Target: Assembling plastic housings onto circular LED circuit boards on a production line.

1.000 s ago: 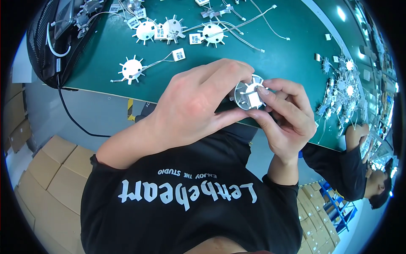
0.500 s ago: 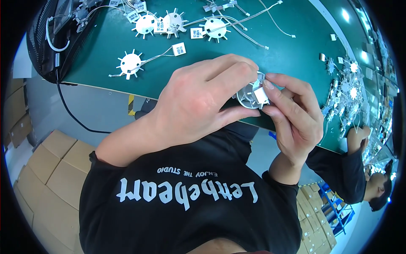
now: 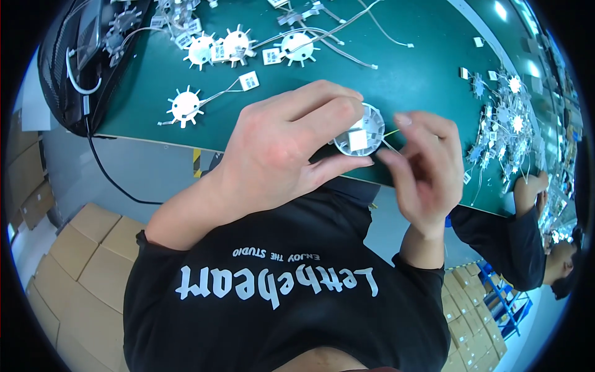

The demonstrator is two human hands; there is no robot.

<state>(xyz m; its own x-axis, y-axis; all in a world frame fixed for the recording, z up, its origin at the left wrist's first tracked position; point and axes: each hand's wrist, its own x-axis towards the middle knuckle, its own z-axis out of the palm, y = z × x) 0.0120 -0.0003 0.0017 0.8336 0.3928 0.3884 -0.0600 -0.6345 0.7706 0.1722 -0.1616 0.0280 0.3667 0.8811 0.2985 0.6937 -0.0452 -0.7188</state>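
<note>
My left hand (image 3: 279,141) grips a small round plastic housing (image 3: 374,128), white to clear, by its left side above the table's near edge. Inside its rim lies a white square piece (image 3: 357,140). Thin wires (image 3: 390,144), one yellowish-green, stick out from the housing's right side. Just beyond them is my right hand (image 3: 431,168), slightly blurred, thumb and forefinger apart and apparently holding nothing. Left of my hands, a white disc with spokes around its edge (image 3: 185,106) rests on the green table, its cable ending in a white label (image 3: 248,80).
More spoked discs (image 3: 297,46) with cables lie along the far side of the green table (image 3: 427,80). A black mesh-sided bag (image 3: 57,74) stands at left. At right a heap of similar parts (image 3: 505,127) lies near another person's hand (image 3: 530,186). Cartons (image 3: 80,266) are stacked at lower left.
My right hand has come off the housing, its fingers spreading and drawing away. The left hand has shifted slightly left with the housing, whose round opening now shows more fully.
</note>
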